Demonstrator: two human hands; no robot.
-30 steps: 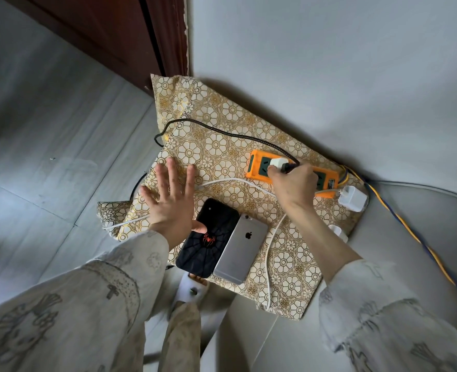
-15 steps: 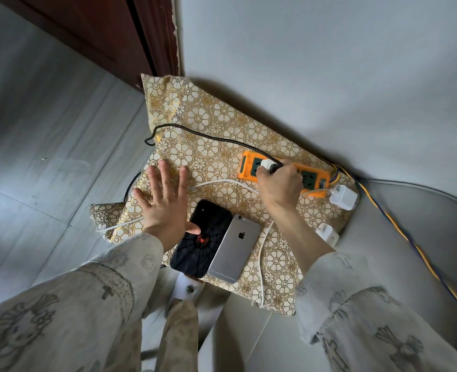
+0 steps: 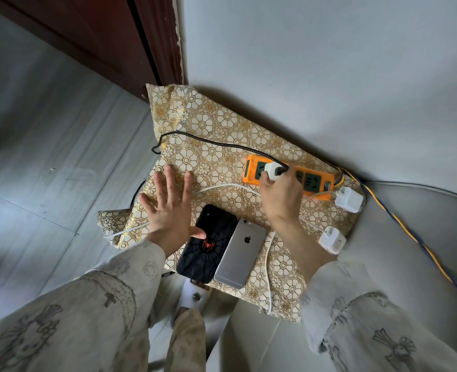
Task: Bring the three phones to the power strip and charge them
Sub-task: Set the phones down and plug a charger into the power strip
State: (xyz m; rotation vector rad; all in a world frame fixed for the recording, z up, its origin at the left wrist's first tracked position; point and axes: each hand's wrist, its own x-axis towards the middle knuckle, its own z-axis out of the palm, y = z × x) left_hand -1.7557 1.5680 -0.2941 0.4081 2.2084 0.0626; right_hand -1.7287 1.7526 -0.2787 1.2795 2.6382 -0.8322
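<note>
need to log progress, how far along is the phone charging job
Done: two phones lie on the gold floral cloth, a black spider-web-case phone beside a silver phone.
In hand: the right hand holds a white charger plug at the orange power strip; the left hand is spread open.
Left: a third phone isn't visible; two white adapters lie unplugged.

A gold floral-patterned cloth covers a low surface in the corner, its left edge draping down toward the grey tiled floor. Behind it rises a plain pale wall, with a dark reddish wooden door frame to the left. A grey curved seat edge lies to the right.
</note>
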